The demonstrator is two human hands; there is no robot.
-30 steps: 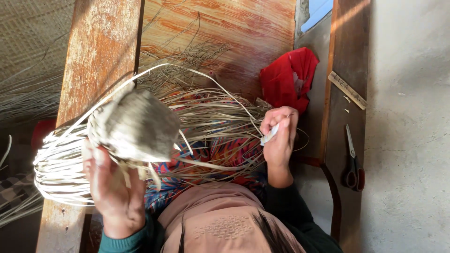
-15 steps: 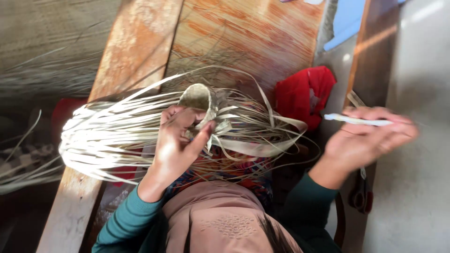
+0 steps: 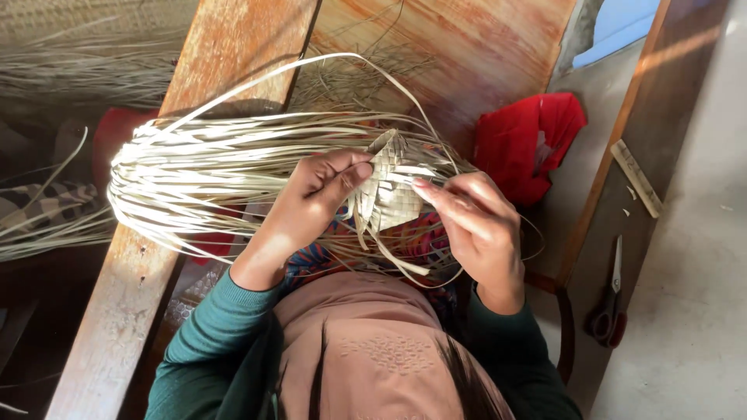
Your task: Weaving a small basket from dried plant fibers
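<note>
Head view, looking straight down over the lap. Left hand (image 3: 311,198) curled around the small woven patch (image 3: 393,190), thumb and fingers pinching its left edge. Right hand (image 3: 475,222) closed in from the other side, fingertips (image 3: 426,187) pressed together on the patch's right edge, pinching a strip there. Patch held above the knees, tilted, roughly mid-frame, with both hands touching it. Long pale strips (image 3: 202,175) fanning leftward from the patch in a thick looped bundle, a few arching up and over toward the right. Wooden plank (image 3: 148,264) running diagonally beneath the bundle, its lower edge close under the left forearm. Red cloth (image 3: 529,140) lying just right of the hands, apart from them. Wooden strip (image 3: 634,175) and red-handled scissors (image 3: 608,307) farther right, well apart. Pale bare floor (image 3: 692,295) at the far right. Loose fibres (image 3: 47,78) crowding the upper left.
</note>
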